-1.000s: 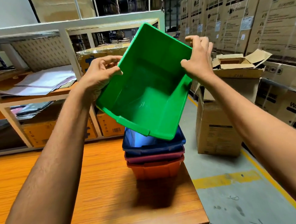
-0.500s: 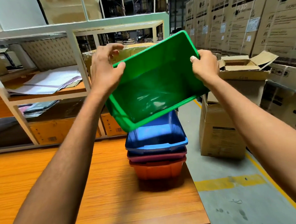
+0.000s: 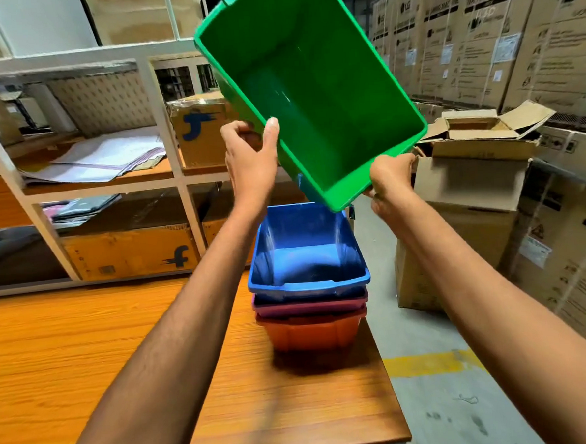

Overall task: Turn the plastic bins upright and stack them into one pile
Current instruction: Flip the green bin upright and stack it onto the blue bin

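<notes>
Green bin [image 3: 314, 93] held in air, tilted, opening twd camera. L hand [image 3: 250, 162] clamps its side rim, thumb inside; R hand [image 3: 390, 178] grips its low end rim. Below both hands: blue bin [image 3: 307, 255] nested in maroon bin [image 3: 310, 305], that in orange bin [image 3: 312, 332], all upright on table [image 3: 87, 354].

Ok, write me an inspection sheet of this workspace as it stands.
Surface: wooden table, pile near its right edge.
Job's things: green bin tilted in the air above the pile, opening toward the camera; blue bin upright atop maroon bin and orange bin.
Clutter: papers on the shelving.
Grips: left hand pinches the green bin's side rim; right hand holds its lowest corner.
Cables: nothing seen.
Surroundings: stacked cartons, open carton at right, yellow floor line.
</notes>
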The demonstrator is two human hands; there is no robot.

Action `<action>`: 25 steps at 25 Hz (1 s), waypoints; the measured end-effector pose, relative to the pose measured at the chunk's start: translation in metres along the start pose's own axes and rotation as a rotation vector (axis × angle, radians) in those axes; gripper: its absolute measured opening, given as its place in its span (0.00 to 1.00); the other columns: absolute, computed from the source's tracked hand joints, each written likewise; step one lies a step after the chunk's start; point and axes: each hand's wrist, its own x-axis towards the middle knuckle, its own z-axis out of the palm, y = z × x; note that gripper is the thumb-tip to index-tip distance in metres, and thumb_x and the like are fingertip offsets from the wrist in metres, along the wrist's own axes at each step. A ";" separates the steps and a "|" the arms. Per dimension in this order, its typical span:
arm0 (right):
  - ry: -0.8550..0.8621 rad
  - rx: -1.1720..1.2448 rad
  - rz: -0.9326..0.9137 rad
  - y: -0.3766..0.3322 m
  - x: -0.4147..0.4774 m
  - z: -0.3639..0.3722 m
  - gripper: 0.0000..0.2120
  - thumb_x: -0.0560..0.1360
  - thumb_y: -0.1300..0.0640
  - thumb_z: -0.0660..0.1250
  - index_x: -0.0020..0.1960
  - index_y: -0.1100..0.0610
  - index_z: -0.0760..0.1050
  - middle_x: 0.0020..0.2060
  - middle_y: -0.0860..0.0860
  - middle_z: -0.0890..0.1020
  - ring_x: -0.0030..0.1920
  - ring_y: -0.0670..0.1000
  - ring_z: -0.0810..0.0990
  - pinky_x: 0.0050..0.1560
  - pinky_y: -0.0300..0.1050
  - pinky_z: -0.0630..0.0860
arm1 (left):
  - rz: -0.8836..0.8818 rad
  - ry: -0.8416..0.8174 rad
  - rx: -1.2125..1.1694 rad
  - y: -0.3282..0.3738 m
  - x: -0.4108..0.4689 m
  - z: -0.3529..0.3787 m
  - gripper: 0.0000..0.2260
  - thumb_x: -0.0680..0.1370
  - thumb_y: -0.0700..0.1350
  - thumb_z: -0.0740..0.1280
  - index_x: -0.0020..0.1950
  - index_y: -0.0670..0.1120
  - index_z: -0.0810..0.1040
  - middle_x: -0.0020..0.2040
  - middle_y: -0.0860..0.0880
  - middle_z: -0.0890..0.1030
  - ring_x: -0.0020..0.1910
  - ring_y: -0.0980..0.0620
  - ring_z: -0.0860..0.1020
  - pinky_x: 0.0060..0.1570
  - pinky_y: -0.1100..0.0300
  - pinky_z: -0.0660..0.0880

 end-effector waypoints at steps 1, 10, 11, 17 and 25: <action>-0.011 0.006 0.013 0.002 -0.012 0.000 0.16 0.74 0.70 0.52 0.58 0.56 0.61 0.54 0.57 0.75 0.55 0.60 0.81 0.54 0.66 0.81 | -0.082 -0.033 -0.093 0.002 0.002 -0.001 0.18 0.78 0.49 0.72 0.62 0.47 0.67 0.54 0.51 0.77 0.55 0.51 0.79 0.55 0.59 0.79; 0.057 -0.278 -0.159 0.024 -0.022 -0.031 0.38 0.67 0.65 0.69 0.72 0.57 0.54 0.66 0.56 0.70 0.63 0.55 0.73 0.66 0.52 0.73 | -0.148 -0.057 -0.241 -0.003 0.010 -0.032 0.21 0.66 0.40 0.74 0.53 0.54 0.71 0.56 0.44 0.81 0.57 0.43 0.82 0.56 0.42 0.82; 0.086 -0.356 -0.226 0.024 -0.020 -0.034 0.45 0.66 0.63 0.70 0.77 0.55 0.51 0.73 0.57 0.66 0.68 0.57 0.70 0.70 0.54 0.71 | -0.145 -0.050 -0.248 -0.001 0.010 -0.034 0.20 0.68 0.38 0.73 0.54 0.53 0.72 0.56 0.43 0.81 0.58 0.44 0.82 0.57 0.42 0.82; -0.300 -0.331 -0.360 0.006 -0.022 -0.040 0.42 0.71 0.69 0.72 0.80 0.53 0.59 0.72 0.52 0.72 0.68 0.50 0.73 0.71 0.49 0.72 | -0.096 -0.118 -0.216 -0.014 -0.002 -0.037 0.18 0.76 0.30 0.67 0.63 0.44 0.71 0.56 0.47 0.79 0.55 0.53 0.79 0.57 0.56 0.81; -0.255 -0.801 -0.757 -0.005 -0.044 -0.038 0.41 0.75 0.63 0.61 0.84 0.47 0.51 0.70 0.51 0.70 0.67 0.52 0.68 0.65 0.46 0.67 | -0.074 -0.146 -0.212 -0.041 0.012 -0.056 0.19 0.78 0.39 0.71 0.67 0.45 0.70 0.65 0.43 0.80 0.63 0.49 0.80 0.60 0.51 0.81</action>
